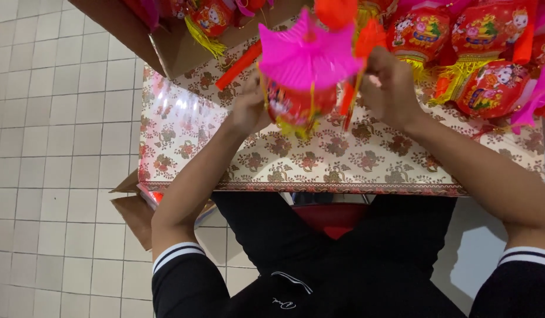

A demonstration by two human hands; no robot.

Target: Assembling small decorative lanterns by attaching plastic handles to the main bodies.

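Both hands, left (pixel 249 109) and right (pixel 390 88), grip a half-assembled red paper lantern with pink pleated top (pixel 305 70) at upper centre, beside finished red lanterns (pixel 490 59) piled upper right.

Bright even light; glare on tablecloth (pixel 178 112) (left side); hands perhaps slightly blurred.

Floral-cloth table (pixel 355 165); red lanterns (pixel 490 88), cardboard box (pixel 178 47).

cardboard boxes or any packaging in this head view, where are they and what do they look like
Open cardboard box: top left, on the table's far edge, plain brown, holding red lanterns with yellow tassels.
Flattened cardboard: on the tiled floor under the table's left corner, brown, folded flaps.
No labels, signs or screens show.
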